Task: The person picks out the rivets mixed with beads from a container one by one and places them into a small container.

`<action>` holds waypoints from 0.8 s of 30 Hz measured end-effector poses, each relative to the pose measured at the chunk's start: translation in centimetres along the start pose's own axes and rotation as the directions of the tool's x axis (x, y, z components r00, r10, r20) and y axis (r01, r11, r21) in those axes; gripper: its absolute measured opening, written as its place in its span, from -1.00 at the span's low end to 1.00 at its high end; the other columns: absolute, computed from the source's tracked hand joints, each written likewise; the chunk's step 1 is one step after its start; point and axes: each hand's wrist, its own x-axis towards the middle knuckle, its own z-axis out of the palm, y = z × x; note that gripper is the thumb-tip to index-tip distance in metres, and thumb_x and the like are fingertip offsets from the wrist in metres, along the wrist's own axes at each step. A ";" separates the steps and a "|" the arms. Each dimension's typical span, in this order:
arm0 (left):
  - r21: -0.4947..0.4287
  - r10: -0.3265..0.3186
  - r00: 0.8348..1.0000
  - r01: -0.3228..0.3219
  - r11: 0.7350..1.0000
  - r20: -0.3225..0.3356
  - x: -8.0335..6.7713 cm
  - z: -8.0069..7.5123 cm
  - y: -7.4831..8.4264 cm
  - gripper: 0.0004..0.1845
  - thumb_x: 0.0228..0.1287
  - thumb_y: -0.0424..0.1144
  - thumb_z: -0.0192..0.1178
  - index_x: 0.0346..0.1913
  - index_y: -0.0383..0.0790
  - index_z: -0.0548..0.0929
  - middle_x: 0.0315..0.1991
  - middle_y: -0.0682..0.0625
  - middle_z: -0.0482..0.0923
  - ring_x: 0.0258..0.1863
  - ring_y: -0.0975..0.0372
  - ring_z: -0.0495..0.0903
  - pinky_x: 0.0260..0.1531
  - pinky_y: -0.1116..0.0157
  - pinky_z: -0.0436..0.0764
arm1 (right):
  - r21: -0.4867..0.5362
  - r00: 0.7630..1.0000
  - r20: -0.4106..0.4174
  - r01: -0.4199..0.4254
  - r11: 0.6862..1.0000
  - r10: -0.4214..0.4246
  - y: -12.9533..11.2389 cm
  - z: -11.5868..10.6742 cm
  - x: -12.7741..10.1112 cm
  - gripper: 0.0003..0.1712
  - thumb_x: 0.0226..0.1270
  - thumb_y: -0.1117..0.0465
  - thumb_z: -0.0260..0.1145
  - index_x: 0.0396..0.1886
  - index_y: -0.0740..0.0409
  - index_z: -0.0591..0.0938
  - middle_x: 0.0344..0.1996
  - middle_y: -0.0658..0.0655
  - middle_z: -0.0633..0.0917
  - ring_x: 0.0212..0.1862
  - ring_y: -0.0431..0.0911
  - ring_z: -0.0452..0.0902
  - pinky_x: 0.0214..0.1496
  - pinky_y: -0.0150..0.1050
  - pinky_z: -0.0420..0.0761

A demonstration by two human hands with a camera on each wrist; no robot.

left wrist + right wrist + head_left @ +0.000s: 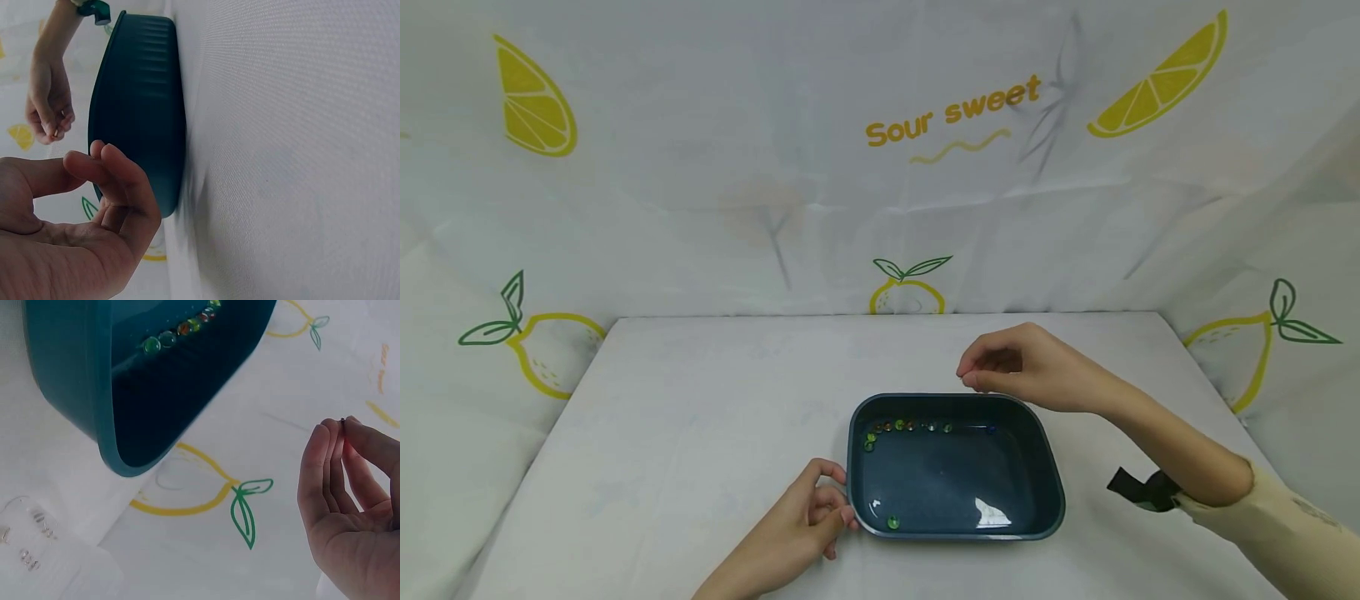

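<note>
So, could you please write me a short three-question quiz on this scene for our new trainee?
1. True or false: the dark teal tub stands on the white table.
2. Where does the row of small glass beads lie inside the tub? A) along the far wall B) along the near wall C) in the middle
3. Which hand touches the tub's near left corner?

Key
1. True.
2. A; one green bead sits apart near the front left corner.
3. The left hand; the right hand hovers above the far rim, fingertips pinched together, possibly on something tiny.
</note>
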 end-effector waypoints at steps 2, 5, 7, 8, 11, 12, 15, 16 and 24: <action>0.003 0.002 1.000 -0.002 1.000 -0.001 0.0 0.0 0.0 -0.58 0.62 -0.30 0.18 0.34 -0.28 0.27 -0.18 -0.14 0.70 -0.43 0.19 0.56 -0.41 0.31 0.62 | -0.001 1.000 -0.020 0.001 1.000 -0.001 0.1 -0.4 -0.2 -0.89 0.47 0.27 0.49 -0.10 -0.02 0.81 -0.22 -0.01 0.80 -0.21 -0.15 0.76 -0.03 -0.32 0.80; 0.005 0.005 1.000 -0.005 1.000 -0.001 0.0 0.0 0.0 -0.58 0.62 -0.29 0.19 0.34 -0.29 0.27 -0.18 -0.14 0.70 -0.43 0.20 0.56 -0.40 0.30 0.63 | 0.005 0.999 -0.042 0.005 1.000 -0.005 0.2 -0.9 -0.6 -0.88 0.49 0.28 0.48 -0.10 -0.04 0.80 -0.21 -0.01 0.80 -0.19 -0.16 0.76 -0.03 -0.32 0.79; 0.005 0.006 1.000 -0.006 1.000 -0.001 0.0 0.0 0.0 -0.58 0.62 -0.29 0.19 0.34 -0.28 0.28 -0.18 -0.14 0.70 -0.43 0.20 0.57 -0.41 0.30 0.63 | -0.004 0.998 -0.058 -0.001 1.000 0.001 0.3 -1.4 -0.9 -0.89 0.50 0.26 0.47 -0.10 -0.05 0.80 -0.21 0.00 0.80 -0.20 -0.16 0.75 -0.05 -0.32 0.79; 0.006 0.007 1.000 -0.007 1.000 -0.001 0.0 0.0 0.0 -0.58 0.62 -0.28 0.19 0.34 -0.28 0.27 -0.17 -0.14 0.70 -0.43 0.20 0.57 -0.40 0.30 0.63 | -0.011 0.998 -0.068 -0.006 1.000 0.005 0.4 -1.6 -1.1 -0.89 0.51 0.25 0.46 -0.09 -0.06 0.80 -0.21 0.00 0.79 -0.21 -0.15 0.74 -0.07 -0.32 0.78; 0.007 0.010 1.000 -0.010 1.000 0.004 0.0 0.0 0.0 -0.58 0.63 -0.28 0.18 0.34 -0.28 0.27 -0.17 -0.14 0.70 -0.42 0.20 0.57 -0.40 0.30 0.63 | -0.043 0.995 -0.096 -0.014 0.999 0.010 0.7 -2.3 -1.6 -0.90 0.52 0.24 0.46 -0.08 -0.06 0.79 -0.20 0.02 0.79 -0.23 -0.16 0.73 -0.11 -0.33 0.77; 0.007 0.011 1.000 -0.011 1.000 0.005 0.0 -0.1 0.1 -0.58 0.64 -0.27 0.18 0.34 -0.29 0.27 -0.17 -0.14 0.70 -0.43 0.20 0.57 -0.40 0.31 0.63 | -0.056 0.994 -0.105 -0.014 0.998 0.008 0.9 -2.5 -1.7 -0.90 0.53 0.23 0.45 -0.08 -0.06 0.79 -0.21 0.03 0.78 -0.23 -0.17 0.73 -0.11 -0.32 0.77; 0.009 0.016 1.000 -0.016 1.000 0.009 0.0 -0.1 0.1 -0.57 0.64 -0.27 0.18 0.34 -0.29 0.26 -0.17 -0.14 0.70 -0.43 0.21 0.57 -0.40 0.31 0.63 | -0.078 0.992 -0.127 -0.001 0.997 -0.009 1.5 -3.3 -2.1 -0.89 0.53 0.26 0.44 -0.07 -0.04 0.79 -0.22 0.05 0.78 -0.24 -0.17 0.72 -0.13 -0.33 0.76; 0.008 0.016 1.000 -0.016 1.000 0.008 0.0 -0.1 0.1 -0.57 0.64 -0.27 0.18 0.34 -0.29 0.26 -0.17 -0.14 0.70 -0.43 0.21 0.57 -0.40 0.31 0.63 | -0.082 0.991 -0.133 -0.001 0.997 -0.010 1.8 -3.5 -2.2 -0.88 0.54 0.27 0.43 -0.06 -0.04 0.79 -0.23 0.04 0.78 -0.25 -0.18 0.72 -0.13 -0.34 0.76; 0.007 0.009 1.000 -0.009 1.000 0.001 0.0 0.0 0.1 -0.58 0.63 -0.29 0.19 0.33 -0.28 0.27 -0.17 -0.13 0.70 -0.43 0.19 0.57 -0.41 0.31 0.62 | -0.100 0.981 -0.193 -0.047 0.994 0.027 3.8 -5.1 -3.4 -0.89 0.55 0.30 0.41 -0.06 0.02 0.79 -0.26 -0.05 0.81 -0.26 -0.17 0.77 -0.13 -0.39 0.75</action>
